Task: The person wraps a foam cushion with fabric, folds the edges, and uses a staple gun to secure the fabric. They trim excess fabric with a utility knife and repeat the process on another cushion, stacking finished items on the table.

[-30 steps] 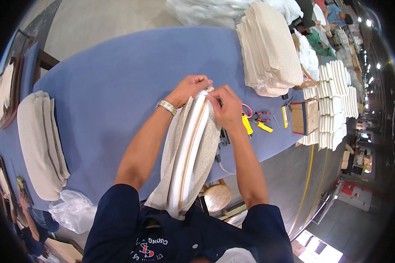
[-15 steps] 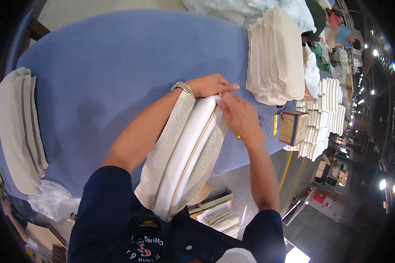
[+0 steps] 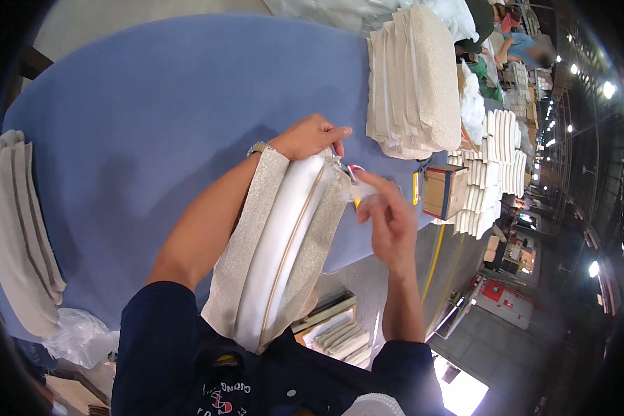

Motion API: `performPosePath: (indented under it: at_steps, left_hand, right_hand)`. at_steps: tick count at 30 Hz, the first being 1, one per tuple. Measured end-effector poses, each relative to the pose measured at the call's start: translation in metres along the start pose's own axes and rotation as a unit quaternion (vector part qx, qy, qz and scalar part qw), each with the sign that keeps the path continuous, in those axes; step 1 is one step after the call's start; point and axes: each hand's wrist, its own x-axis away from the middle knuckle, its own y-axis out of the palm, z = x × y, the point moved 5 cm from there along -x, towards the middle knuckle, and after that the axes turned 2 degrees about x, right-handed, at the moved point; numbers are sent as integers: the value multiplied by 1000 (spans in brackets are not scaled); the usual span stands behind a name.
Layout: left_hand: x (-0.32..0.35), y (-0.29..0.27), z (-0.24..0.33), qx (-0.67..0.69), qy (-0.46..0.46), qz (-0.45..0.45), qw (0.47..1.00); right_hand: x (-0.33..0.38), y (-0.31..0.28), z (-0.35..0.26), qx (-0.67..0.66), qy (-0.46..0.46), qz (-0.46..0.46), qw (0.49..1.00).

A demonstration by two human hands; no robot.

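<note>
Now I see the blue table (image 3: 152, 104) filling most of the view, as it did half a second ago, with the tall stack of cream covers (image 3: 416, 83) at its far right and a second pile (image 3: 21, 229) at the left edge. The long silver-and-white padded piece (image 3: 284, 243) lies from my chest out over the table's near edge. My left hand (image 3: 312, 136) keeps its curled grip on the piece's far end. My right hand (image 3: 388, 222), which was on that end before, has come off it and hangs just beside it, fingers loose; I cannot tell whether they pinch anything.
</note>
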Motion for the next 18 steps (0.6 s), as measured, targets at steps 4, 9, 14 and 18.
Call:
performPosePath:
  at_steps: [4,9,14,18]
  left_hand:
    - [-3,8,0,24,-3,-11,1000]
    - [-8,-2,-9,28,-44,15,999]
    - [0,-3,-1,52,-34,57,996]
    - [7,-23,-1,82,-27,84,993]
  right_hand:
    - [-10,19,9,85,-105,153,979]
    - [-2,45,29,100,-124,59,985]
    - [63,0,89,-71,45,54,995]
    - [84,-87,197,-8,99,213,972]
